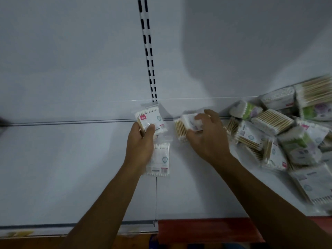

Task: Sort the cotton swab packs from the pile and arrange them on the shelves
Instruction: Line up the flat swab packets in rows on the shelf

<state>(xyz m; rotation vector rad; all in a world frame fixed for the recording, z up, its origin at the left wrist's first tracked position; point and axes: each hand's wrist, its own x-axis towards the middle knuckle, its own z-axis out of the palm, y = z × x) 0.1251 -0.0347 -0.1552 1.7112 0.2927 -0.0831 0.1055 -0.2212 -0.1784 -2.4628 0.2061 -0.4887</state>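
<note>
On the white shelf [71, 168], close to its back edge, I see both hands at work just right of the slotted upright strip [147, 51] on the back panel [71, 51].

Left hand [140, 142]: fingers curled, thumb across the front, pinching one swab pack [150, 119] by its lower left corner. This pack stands tilted against the back panel, directly below the strip. A second pack [160, 159] lies flat on the shelf just beside and partly under this hand, its left side hidden by the palm.

Right hand [208, 135]: fingers bent and slightly spread over a third pack [186, 126], thumb at its near edge. The pack lies on the shelf with its wooden sticks showing at the left end. I cannot tell whether it is lifted or resting, as the hand covers most of it.

The pile of packs [280, 137] fills the right end of the shelf, just beside the right hand. It is loose and overlapping, with white-labelled and green-labelled packs mixed; the far corner is blurred. The right forearm crosses in front of the pile's near left edge.

A red strip [206, 229] runs along the shelf front on the right. A thin seam [156, 198] divides the shelf surface between the two forearms.
</note>
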